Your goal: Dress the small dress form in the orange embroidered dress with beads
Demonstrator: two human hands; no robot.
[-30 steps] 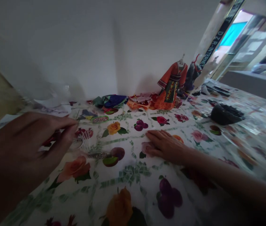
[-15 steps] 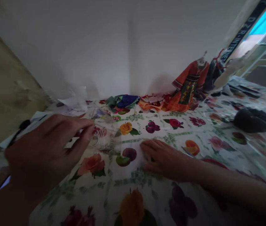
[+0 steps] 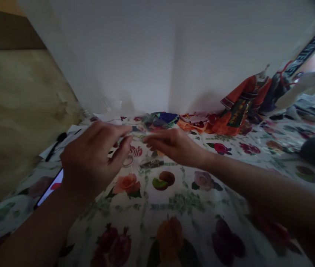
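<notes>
In the head view, your left hand [image 3: 93, 155] had thumb and forefinger almost together, and the bent fingers of your right hand [image 3: 175, 146] pointed toward it across a narrow gap; whether either pinched anything, I could not tell. Nearby, a narrow, glittering, silver-grey strip [image 3: 153, 164] lay on the white, fruit-and-flower-patterned tablecloth [image 3: 145, 222].

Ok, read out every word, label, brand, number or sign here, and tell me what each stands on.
"R·INTERNET": on the dark slanted strip at upper right; the character before it looks like a Z.
Phone screen at left: no readable text.
Papers at left: too dim and blurred to tell any writing.
</notes>
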